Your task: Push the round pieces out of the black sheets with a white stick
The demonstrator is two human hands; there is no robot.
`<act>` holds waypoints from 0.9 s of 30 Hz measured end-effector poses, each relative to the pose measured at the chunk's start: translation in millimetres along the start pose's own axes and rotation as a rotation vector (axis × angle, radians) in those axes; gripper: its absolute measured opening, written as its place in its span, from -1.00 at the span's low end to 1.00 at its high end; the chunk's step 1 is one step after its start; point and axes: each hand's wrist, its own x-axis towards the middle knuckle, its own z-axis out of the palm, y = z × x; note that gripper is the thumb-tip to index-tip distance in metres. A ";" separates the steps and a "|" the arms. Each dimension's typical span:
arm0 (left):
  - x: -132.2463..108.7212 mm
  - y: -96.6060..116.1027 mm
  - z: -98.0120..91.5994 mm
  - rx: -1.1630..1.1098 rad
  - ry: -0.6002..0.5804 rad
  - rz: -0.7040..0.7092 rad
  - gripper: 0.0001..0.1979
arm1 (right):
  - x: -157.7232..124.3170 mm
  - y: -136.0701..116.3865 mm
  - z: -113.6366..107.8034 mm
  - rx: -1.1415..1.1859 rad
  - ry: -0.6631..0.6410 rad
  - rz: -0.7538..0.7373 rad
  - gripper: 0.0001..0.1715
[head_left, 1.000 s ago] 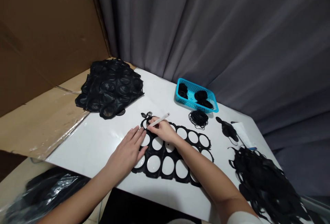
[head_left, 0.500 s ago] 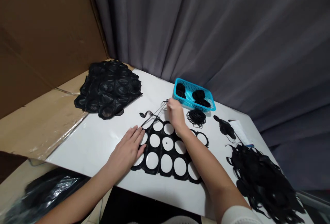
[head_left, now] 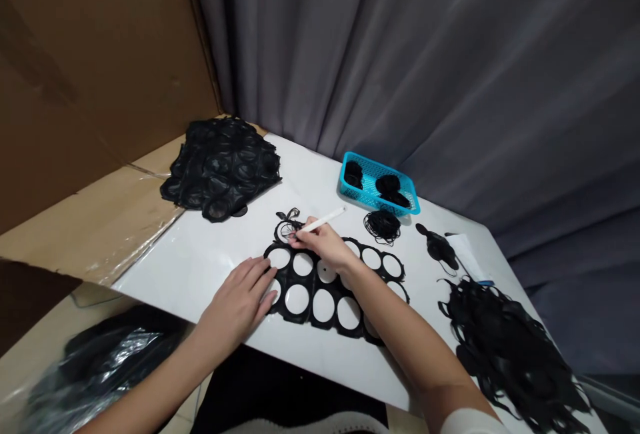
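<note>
A black sheet with several round cut-out holes lies flat on the white table. My left hand rests flat on the sheet's left edge, fingers stretched out. My right hand pinches a thin white pen-like tool, its tip at the sheet's far left corner. Thin black trimmings lie curled at that corner.
A stack of black sheets sits at the far left on cardboard. A blue basket with black pieces stands at the back, a black ring bundle before it. Black scraps pile at the right. A plastic bag lies lower left.
My right hand swung out toward the blue basket pulling a thin black strip, then came back to the sheet's far left corner with the white tool. The left hand stayed on the sheet.
</note>
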 end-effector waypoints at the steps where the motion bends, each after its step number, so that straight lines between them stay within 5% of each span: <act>1: -4.8 1.6 0.5 -0.001 -0.010 -0.001 -0.64 | -7.2 3.1 6.3 -0.047 -0.045 0.001 -0.61; 7: -17.7 4.0 3.6 0.046 -0.028 0.011 -0.60 | -35.1 14.3 27.2 -0.589 -0.106 -0.162 -0.80; 18: -17.2 5.0 4.0 0.020 -0.028 -0.003 -0.59 | -34.9 23.2 29.3 -0.736 -0.077 -0.311 -0.76; 25: -17.2 4.5 3.7 0.035 -0.051 0.008 -0.61 | -42.1 24.4 33.7 -1.097 -0.221 -0.607 -0.85; 27: -17.5 4.2 4.5 0.035 -0.052 0.013 -0.62 | -30.5 14.5 21.9 -1.151 -0.135 -0.646 -0.85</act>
